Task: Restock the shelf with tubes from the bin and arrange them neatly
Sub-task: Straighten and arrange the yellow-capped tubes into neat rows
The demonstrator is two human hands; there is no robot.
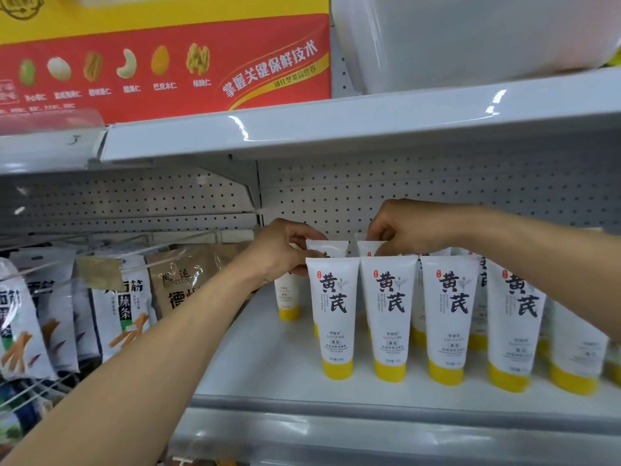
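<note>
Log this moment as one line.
left hand pinches left rear tube | right hand pinches right rear tube | front tubes upright on shelf

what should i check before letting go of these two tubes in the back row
1. Left hand pinches the flat top of the left second-row white plastic tube: ok.
2. Right hand pinches the top of the right second-row white plastic tube: ok.
3. Front row of white plastic tubes upright on yellow caps, labels forward: ok.
4. Both held tubes seated on the white metal shelf: cannot tell, their bases are hidden behind the front row.
5. Lone white tube behind the left wrist lined up with the rows: not ok, it stands apart to the left.
</note>
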